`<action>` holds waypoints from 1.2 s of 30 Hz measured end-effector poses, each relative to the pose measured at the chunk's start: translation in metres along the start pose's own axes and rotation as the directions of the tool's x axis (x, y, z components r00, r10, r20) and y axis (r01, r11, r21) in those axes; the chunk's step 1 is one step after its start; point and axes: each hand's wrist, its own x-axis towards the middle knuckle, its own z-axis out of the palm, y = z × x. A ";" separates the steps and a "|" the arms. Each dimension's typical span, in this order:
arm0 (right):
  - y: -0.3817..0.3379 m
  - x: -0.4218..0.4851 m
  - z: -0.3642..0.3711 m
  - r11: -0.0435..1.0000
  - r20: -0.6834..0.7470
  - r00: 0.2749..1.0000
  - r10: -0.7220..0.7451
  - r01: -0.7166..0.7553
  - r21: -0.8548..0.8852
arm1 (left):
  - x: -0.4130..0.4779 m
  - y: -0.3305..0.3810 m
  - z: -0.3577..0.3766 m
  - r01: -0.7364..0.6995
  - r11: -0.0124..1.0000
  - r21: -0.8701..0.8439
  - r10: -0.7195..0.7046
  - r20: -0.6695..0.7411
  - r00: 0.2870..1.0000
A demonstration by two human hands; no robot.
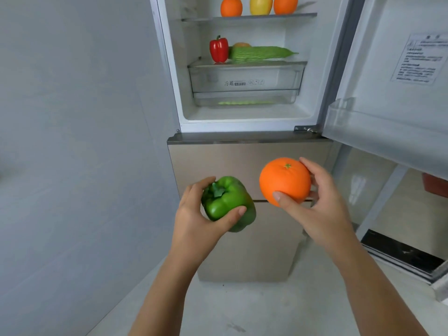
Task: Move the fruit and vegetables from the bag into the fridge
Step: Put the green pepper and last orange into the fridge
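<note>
While the left hand [194,214] grips the green bell pepper [228,202] and the right hand [320,204] holds the orange [284,181], both near of the open fridge [244,122], risk: far shelf [247,63] crowded, a careless placement could nudge the red bell pepper [219,49] off.

One view here, worn on the person's head, looking forward and tilted down. Straight ahead stands the fridge [244,163], near enough to fill the middle. Its open upper compartment sits high in frame, and the upper edge cuts off the fruit on the top shelf [249,17]. The floor [242,311] fills the bottom. Both forearms stretch up from the lower edge, so the left hand [194,219] gripping a green pepper [225,202] and the right hand [324,207] gripping an orange [283,180] sit closest to the lens. Wide angle: the wall [72,141] on the left and the open door [400,69] on the right lean outward.
</note>
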 end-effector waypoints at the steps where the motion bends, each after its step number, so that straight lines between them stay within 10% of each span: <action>1: 0.005 0.018 -0.002 1.000 0.001 1.000 -0.019 0.019 0.000 | 0.017 0.000 0.009 0.001 1.000 -0.004 -0.001 -0.014 1.000; 22: 0.040 0.333 0.040 0.989 -0.214 0.966 -0.147 0.140 -0.045 | 0.353 -0.013 0.101 -0.143 0.989 0.047 0.149 -0.185 0.971; 36: 0.002 0.495 0.032 0.963 -0.427 0.865 -0.264 0.257 -0.076 | 0.534 0.004 0.134 -0.399 0.917 0.020 0.400 -0.015 0.917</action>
